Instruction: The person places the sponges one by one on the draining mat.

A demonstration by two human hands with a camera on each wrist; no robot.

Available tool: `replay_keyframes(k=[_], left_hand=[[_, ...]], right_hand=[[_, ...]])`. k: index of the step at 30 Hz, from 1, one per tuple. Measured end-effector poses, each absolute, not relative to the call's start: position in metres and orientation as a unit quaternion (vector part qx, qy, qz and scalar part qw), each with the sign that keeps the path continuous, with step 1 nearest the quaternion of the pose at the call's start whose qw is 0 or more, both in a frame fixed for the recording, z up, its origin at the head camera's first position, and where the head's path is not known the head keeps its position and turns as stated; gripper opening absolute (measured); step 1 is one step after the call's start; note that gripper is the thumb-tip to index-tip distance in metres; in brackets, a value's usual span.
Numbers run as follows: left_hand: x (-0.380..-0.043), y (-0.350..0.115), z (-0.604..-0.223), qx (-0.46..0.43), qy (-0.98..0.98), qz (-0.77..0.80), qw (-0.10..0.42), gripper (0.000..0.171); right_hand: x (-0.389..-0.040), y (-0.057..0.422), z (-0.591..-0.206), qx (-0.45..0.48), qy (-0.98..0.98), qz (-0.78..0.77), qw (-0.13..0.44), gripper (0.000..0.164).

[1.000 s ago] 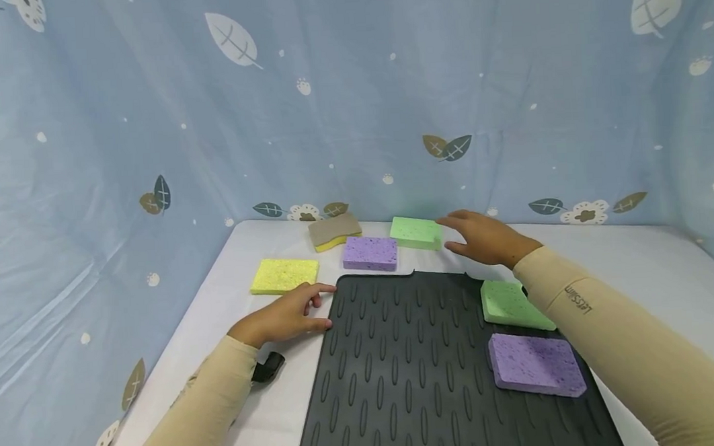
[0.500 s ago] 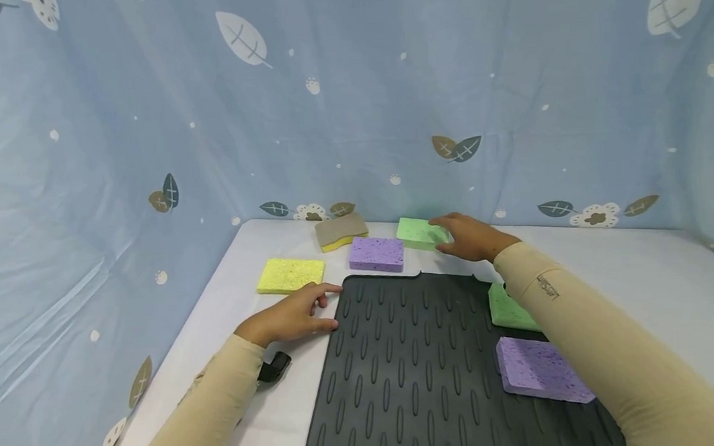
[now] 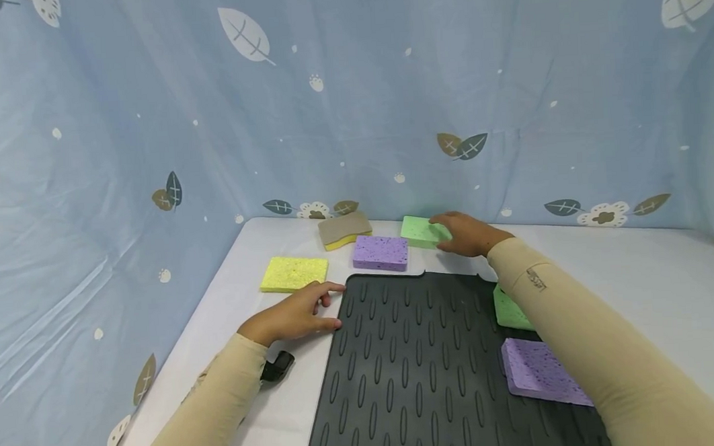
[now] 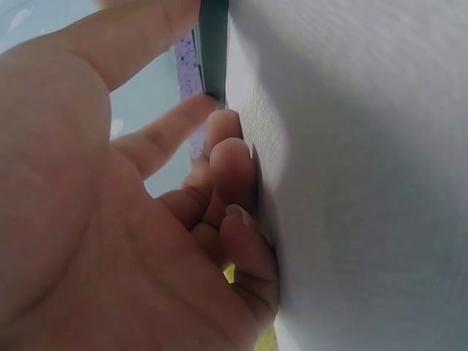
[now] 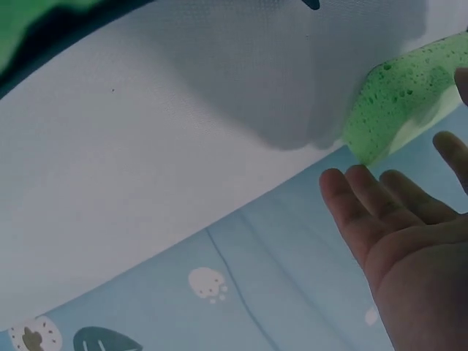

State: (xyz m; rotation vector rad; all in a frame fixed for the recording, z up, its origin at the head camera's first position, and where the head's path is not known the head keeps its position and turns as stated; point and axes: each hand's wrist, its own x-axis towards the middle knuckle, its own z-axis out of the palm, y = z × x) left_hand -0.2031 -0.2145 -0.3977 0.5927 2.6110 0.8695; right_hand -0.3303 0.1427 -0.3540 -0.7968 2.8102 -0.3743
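Observation:
My right hand (image 3: pixel 468 234) reaches to the back of the table, thumb and fingers spread around the right end of a light green sponge (image 3: pixel 416 230). In the right wrist view its fingers extend by the green sponge's (image 5: pixel 398 95) lower corner. My left hand (image 3: pixel 295 314) rests on the white table beside a dark ribbed mat (image 3: pixel 400 362). Its index finger and thumb tips touch the mat's left edge; the other fingers are bent against the table. Another green sponge (image 3: pixel 510 310) and a purple sponge (image 3: pixel 540 371) lie on the mat's right side, partly hidden by my right sleeve.
A yellow sponge (image 3: pixel 294 273) lies beyond my left hand. Behind the mat sit a purple sponge (image 3: pixel 380 253) and a grey-topped yellow sponge (image 3: pixel 345 229). A blue patterned curtain (image 3: pixel 351 102) borders the table at the back and left.
My right hand has moved left onto the right end of the back green sponge. The left hand keeps its place at the mat edge; the head view shifts slightly.

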Motion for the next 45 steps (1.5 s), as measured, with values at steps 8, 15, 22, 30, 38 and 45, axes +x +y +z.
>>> replay_keyframes(k=[8, 15, 22, 30, 38, 45], left_hand=[[-0.203, -0.212, -0.397, 0.215, 0.914, 0.307, 0.155, 0.067], [-0.199, -0.209, -0.392, 0.224, 0.914, 0.303, 0.153, 0.067], [-0.198, -0.206, -0.39, 0.224, 0.915, 0.298, 0.156, 0.067], [-0.198, -0.204, -0.389, 0.223, 0.914, 0.3, 0.16, 0.067], [-0.199, -0.209, -0.393, 0.217, 0.916, 0.298, 0.16, 0.067], [-0.2, -0.215, -0.396, 0.213, 0.916, 0.3, 0.159, 0.068]], right_hand=[[-0.332, 0.142, -0.352, -0.251, 0.954, -0.121, 0.11, 0.043], [-0.33, 0.142, -0.351, -0.236, 0.958, -0.107, 0.122, 0.046], [-0.328, 0.146, -0.352, -0.226, 0.962, -0.095, 0.122, 0.047], [-0.324, 0.15, -0.348, -0.225, 0.962, -0.098, 0.122, 0.044], [-0.322, 0.152, -0.345, -0.238, 0.957, -0.123, 0.108, 0.042], [-0.311, 0.154, -0.335, -0.258, 0.952, -0.137, 0.093, 0.04]])
